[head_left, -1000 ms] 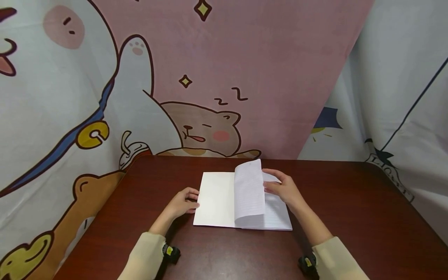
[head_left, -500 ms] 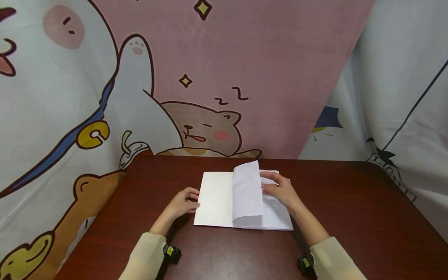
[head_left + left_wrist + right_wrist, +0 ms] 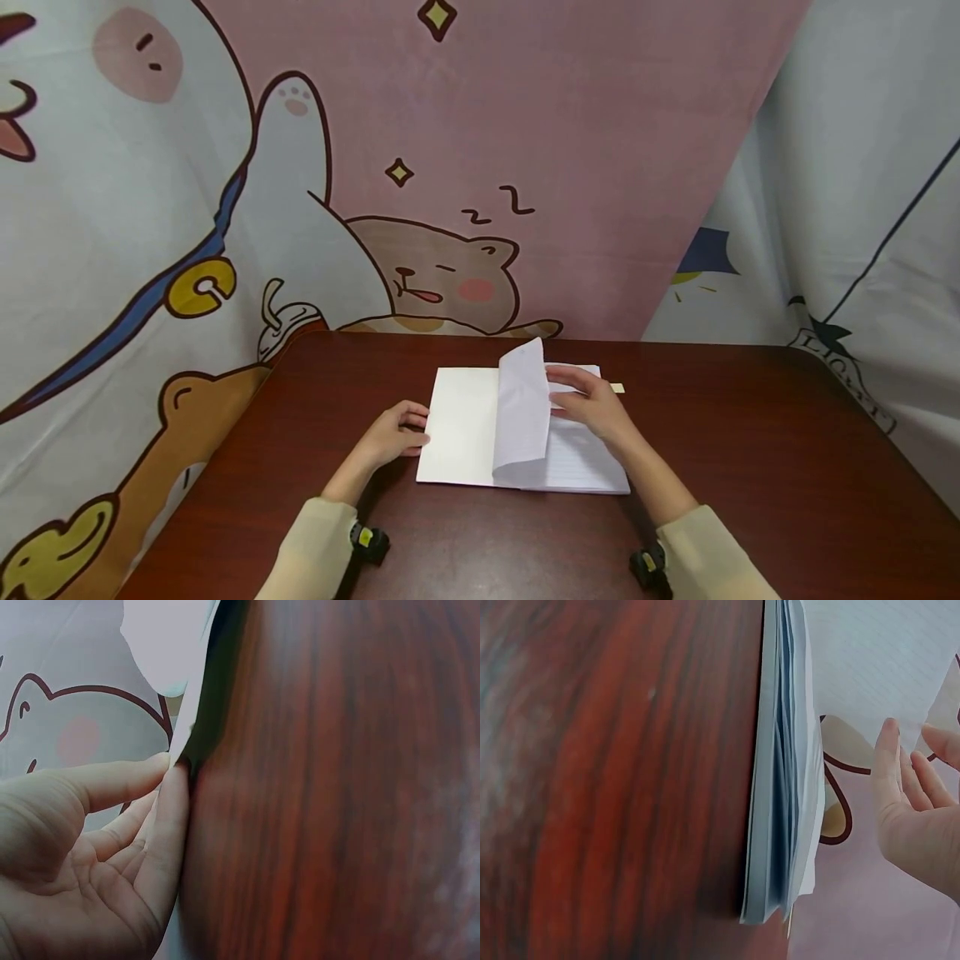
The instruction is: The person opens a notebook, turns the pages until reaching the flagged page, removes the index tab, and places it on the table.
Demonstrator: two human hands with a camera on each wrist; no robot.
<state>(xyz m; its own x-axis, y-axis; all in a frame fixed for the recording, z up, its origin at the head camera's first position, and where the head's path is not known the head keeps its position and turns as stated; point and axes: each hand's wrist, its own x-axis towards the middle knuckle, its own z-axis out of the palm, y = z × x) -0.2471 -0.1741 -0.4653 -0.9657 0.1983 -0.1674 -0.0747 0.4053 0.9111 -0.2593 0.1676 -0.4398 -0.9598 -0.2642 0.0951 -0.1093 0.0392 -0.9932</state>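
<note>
An open notebook lies on the table, with a blank white side at left and ruled pages at right. One ruled page stands raised and curved near the middle. My left hand is at the left edge; in the left wrist view its thumb and fingertip pinch the cover's edge. My right hand has its index finger and thumb spread at the raised page's free edge. In the right wrist view those fingers are fairly straight, set against the page, above the stack of sheets.
A dark red-brown table carries the notebook. A pale yellow tab sticks out past the notebook's right side. Behind hangs a cartoon-printed cloth. Both wrists carry small black cameras by cream sleeves.
My right hand has moved left and the raised page has swung left with it. More of the ruled page beneath shows, and the yellow tab has come into view. The left hand has barely moved.
</note>
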